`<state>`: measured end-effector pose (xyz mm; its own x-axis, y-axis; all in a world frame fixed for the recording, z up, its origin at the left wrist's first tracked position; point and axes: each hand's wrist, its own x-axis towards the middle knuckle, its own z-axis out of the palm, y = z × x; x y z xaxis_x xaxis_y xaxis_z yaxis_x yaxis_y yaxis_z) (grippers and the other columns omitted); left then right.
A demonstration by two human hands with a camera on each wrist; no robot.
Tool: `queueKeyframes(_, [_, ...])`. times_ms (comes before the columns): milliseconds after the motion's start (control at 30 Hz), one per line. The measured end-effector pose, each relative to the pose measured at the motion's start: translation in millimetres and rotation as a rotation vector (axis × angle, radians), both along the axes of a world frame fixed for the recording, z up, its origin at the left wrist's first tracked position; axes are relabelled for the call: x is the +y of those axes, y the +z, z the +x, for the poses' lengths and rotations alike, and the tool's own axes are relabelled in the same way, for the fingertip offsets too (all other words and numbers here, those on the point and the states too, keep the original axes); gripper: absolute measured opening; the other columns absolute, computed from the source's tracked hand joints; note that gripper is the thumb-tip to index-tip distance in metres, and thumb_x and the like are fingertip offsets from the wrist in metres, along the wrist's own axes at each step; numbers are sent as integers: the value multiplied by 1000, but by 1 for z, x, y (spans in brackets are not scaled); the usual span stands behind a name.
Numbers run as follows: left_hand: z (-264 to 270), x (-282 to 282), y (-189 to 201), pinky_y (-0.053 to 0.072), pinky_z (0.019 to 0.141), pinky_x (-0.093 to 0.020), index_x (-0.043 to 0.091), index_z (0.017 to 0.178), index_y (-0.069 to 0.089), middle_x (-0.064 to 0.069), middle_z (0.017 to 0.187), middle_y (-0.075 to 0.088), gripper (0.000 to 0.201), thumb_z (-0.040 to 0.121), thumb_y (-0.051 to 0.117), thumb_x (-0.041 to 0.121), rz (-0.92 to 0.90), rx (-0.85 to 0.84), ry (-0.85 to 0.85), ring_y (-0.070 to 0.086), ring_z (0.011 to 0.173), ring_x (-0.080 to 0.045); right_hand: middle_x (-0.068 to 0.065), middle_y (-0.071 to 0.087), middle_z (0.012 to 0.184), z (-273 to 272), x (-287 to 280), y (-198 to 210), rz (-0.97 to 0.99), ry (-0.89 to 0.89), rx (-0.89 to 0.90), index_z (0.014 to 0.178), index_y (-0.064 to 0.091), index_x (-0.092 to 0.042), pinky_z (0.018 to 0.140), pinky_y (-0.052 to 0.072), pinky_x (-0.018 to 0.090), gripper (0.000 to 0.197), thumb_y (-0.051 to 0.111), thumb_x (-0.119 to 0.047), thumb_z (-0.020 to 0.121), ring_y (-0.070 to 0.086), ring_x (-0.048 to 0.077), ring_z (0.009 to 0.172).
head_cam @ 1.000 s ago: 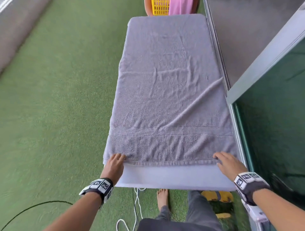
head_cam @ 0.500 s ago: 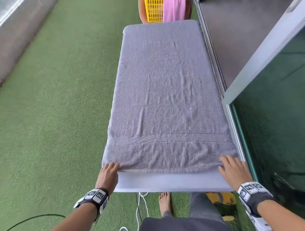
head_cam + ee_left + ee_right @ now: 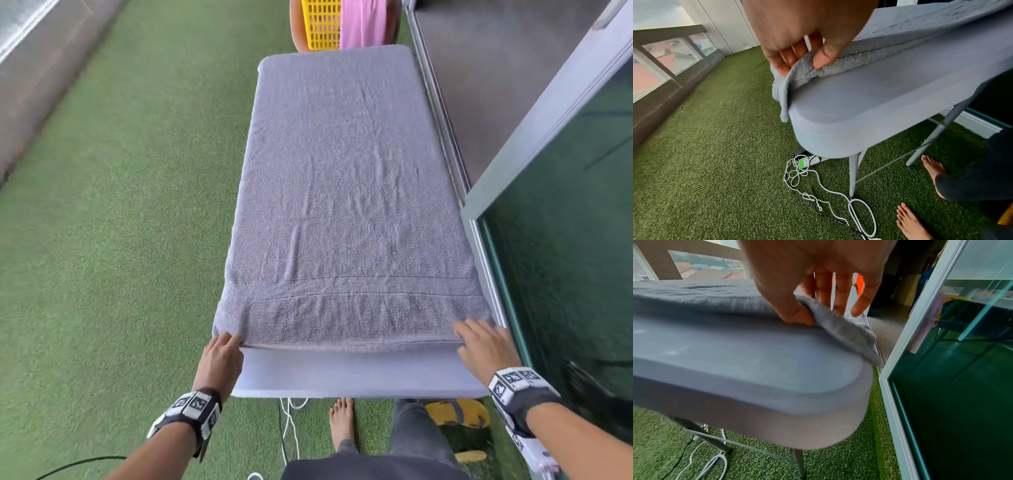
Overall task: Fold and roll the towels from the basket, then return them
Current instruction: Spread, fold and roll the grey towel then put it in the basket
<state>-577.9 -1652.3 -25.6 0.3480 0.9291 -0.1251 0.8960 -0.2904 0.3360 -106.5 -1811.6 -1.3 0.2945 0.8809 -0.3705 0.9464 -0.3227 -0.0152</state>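
Head view looks down on green artificial turf [image 3: 102, 240] running off to the left and far side, with a sliding glass door [image 3: 565, 274] along the right whose dark pane gives only murky reflections. Between them stands a pale tabletop [image 3: 342, 373], almost wholly hidden under a grey towel [image 3: 342, 188] spread flat along its length; only a bare strip shows at the near end. The towel's side edges droop slightly over the left and right edges of the tabletop. Past the far end, a yellow basket [image 3: 320, 24] with a pink towel [image 3: 364, 24] hanging on it is cut off by the top of the frame, so its contents cannot be made out. At the near left corner the left hand [image 3: 221, 359] pinches the towel's hem, thumb on top and fingers [image 3: 786, 56] curled beneath, as the left wrist view shows. At the near right corner the right hand [image 3: 486, 346] grips the hem between thumb and forefinger, the other fingers [image 3: 838, 293] straight. White cables [image 3: 807, 178] lie tangled on the turf under the tabletop, beside bare feet [image 3: 910, 222].
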Motion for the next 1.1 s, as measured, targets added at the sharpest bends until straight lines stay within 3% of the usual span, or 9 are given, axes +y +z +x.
queueKeyframes(133, [5, -2, 8, 51, 60, -36, 5, 89, 65, -3, 74, 58, 33, 64, 67, -17, 48, -59, -21, 51, 65, -22, -4, 52, 69, -2, -1, 5, 98, -53, 65, 83, 34, -23, 60, 35, 32, 39, 68, -11, 71, 42, 21, 55])
queueKeyframes(267, [12, -2, 11, 49, 60, -36, 5, 91, 65, -2, 73, 56, 27, 70, 64, -12, 99, -99, -7, 50, 65, -23, 3, 66, 81, 0, -2, 12, 130, -84, 20, 91, 45, -17, 60, 30, 30, 19, 62, -17, 83, 38, 23, 56])
queueKeyframes(367, [11, -1, 13, 48, 60, -35, 5, 90, 65, -3, 72, 56, 24, 71, 63, -10, 95, -102, 3, 52, 65, -25, 4, 62, 74, 7, -6, 7, 172, -37, -4, 83, 52, -13, 58, 37, 32, 32, 74, -2, 63, 50, 25, 58])
queueKeyframes(433, [9, -2, 14, 48, 60, -36, 6, 90, 65, -3, 72, 55, 21, 73, 58, -4, 101, -105, -6, 51, 65, -25, 5, 58, 74, 10, -8, 2, 220, -2, -8, 78, 56, -11, 60, 44, 36, 37, 71, 12, 53, 56, 28, 66])
queueKeyframes(500, [5, 0, 13, 49, 60, -37, 6, 89, 65, -3, 73, 56, 20, 74, 54, -2, 112, -103, -3, 51, 66, -24, 5, 59, 76, 11, -8, 2, 235, -17, 41, 79, 58, -11, 62, 47, 37, 36, 66, 17, 58, 60, 29, 69])
queueKeyframes(600, [-3, 1, 8, 50, 63, -38, 6, 89, 67, -3, 75, 58, 26, 73, 63, -14, 97, -70, 8, 53, 67, -24, 4, 62, 89, 19, -12, -4, 230, -97, 98, 88, 68, -11, 63, 46, 33, 26, 60, 11, 75, 61, 29, 77])
queueKeyframes(700, [-9, 0, 9, 51, 64, -36, 5, 87, 66, -5, 77, 63, 26, 75, 62, -19, 113, -57, 19, 56, 68, -23, 5, 61, 92, 26, -20, -12, 263, -130, 139, 89, 74, -6, 66, 52, 39, 25, 62, 12, 77, 57, 27, 86])
queueKeyframes(867, [-8, 6, 18, 50, 68, -36, -4, 90, 67, -12, 81, 65, 27, 77, 56, -25, 197, -164, 41, 58, 73, -26, 3, 67, 87, 26, -31, -3, 368, -246, 196, 90, 74, -10, 81, 48, 39, 26, 63, 9, 76, 54, 23, 85])
queueKeyframes(1100, [-19, -13, 16, 47, 64, -39, -3, 87, 68, -13, 82, 64, 34, 71, 56, -29, 223, -120, -32, 54, 74, -26, 4, 61, 70, 13, -52, 0, 444, -322, 234, 67, 63, -10, 68, 38, 32, 17, 64, 6, 74, 52, 28, 69])
